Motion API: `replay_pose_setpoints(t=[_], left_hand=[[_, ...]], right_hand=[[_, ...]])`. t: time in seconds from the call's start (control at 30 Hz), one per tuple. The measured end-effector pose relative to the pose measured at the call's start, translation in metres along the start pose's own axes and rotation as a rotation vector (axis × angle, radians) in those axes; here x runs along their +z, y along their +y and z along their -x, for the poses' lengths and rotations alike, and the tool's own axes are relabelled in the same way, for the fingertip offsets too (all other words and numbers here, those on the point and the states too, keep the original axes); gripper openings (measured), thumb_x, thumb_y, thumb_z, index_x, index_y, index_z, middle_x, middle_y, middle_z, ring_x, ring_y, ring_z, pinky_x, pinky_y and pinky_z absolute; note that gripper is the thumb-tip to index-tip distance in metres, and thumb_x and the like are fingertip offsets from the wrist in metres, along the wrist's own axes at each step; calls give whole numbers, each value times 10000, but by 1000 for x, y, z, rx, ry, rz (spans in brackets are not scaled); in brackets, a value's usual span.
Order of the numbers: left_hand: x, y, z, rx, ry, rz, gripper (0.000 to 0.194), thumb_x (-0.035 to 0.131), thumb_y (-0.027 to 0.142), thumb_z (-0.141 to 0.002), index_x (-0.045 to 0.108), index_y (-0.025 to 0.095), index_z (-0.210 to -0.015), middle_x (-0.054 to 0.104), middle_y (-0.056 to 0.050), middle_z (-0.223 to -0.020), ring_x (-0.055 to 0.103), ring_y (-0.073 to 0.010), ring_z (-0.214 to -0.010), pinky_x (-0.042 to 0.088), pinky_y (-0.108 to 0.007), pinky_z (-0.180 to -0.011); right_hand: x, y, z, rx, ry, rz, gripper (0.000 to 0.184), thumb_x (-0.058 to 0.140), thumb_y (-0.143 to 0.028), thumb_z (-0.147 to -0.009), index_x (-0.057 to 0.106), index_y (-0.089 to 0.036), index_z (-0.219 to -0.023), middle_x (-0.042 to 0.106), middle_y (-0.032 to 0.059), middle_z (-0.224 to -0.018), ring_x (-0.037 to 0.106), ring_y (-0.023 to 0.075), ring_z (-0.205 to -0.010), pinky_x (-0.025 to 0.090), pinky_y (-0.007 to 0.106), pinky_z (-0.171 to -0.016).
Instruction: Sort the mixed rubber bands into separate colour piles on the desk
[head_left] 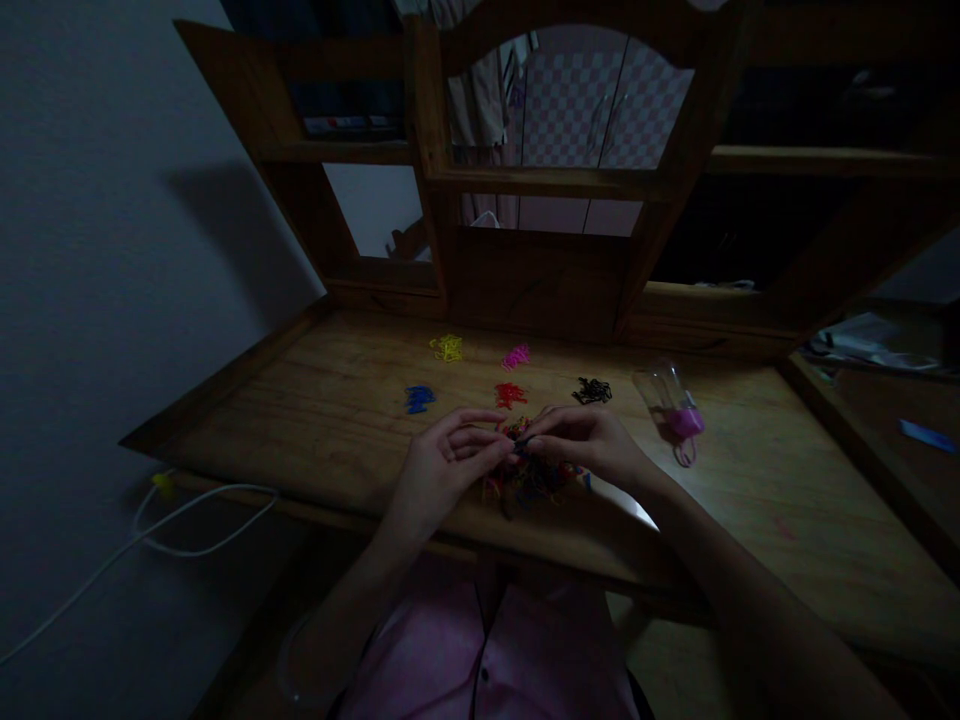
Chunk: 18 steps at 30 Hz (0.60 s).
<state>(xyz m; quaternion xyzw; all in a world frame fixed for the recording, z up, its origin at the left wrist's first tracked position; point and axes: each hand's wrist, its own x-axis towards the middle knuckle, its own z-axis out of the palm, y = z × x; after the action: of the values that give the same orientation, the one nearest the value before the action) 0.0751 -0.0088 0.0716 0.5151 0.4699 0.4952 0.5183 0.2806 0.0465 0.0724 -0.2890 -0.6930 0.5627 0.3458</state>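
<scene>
Both hands meet over a mixed pile of small coloured rubber bands (pixel 536 482) near the table's front edge. My left hand (pixel 454 455) pinches with thumb and index finger at a small dark rubber band (pixel 523 443). From the other side, the fingertips of my right hand (pixel 589 440) are closed on the same dark band. Beyond the hands lie separate small heaps: red bands (pixel 511 395), blue bands (pixel 419 399), yellow bands (pixel 448 348), pink bands (pixel 516 356) and black bands (pixel 593 390). The hands partly cover the mixed pile.
To the right, a clear plastic bottle (pixel 664 390) with a pink lid and loop lies on the wooden table (pixel 315 410). A wooden shelf unit (pixel 536 270) rises along the back. A white cable (pixel 202 495) hangs by the left front edge. The room is dim.
</scene>
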Motion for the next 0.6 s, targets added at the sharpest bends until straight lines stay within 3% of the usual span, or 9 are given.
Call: replay_pose_setpoints(t=[0.2, 0.37, 0.6], left_hand=[[1, 5, 4, 23, 47, -10, 358, 757, 343, -733, 622, 173, -1018, 746, -42, -837, 731, -202, -756, 617, -312, -729], [6, 13, 13, 104, 108, -83, 323, 788, 296, -696, 638, 198, -965, 743, -21, -840, 726, -199, -822, 619, -305, -765], [9, 21, 24, 197, 166, -187, 283, 769, 297, -727, 645, 224, -971, 745, -23, -901, 727, -202, -838, 623, -322, -783]], right_hand=[[2, 0, 2, 28, -14, -155, 172, 785, -292, -715, 753, -189, -849, 726, 52, -877, 673, 163, -815, 550, 307, -764], [3, 1, 2, -3, -6, -206, 125, 810, -227, -679, 736, -202, -777, 686, 18, -765, 632, 123, -711, 534, 253, -644], [4, -2, 4, 26, -28, -249, 143, 818, -235, -665, 739, -200, -779, 672, 21, -761, 609, 114, -673, 514, 230, -575]])
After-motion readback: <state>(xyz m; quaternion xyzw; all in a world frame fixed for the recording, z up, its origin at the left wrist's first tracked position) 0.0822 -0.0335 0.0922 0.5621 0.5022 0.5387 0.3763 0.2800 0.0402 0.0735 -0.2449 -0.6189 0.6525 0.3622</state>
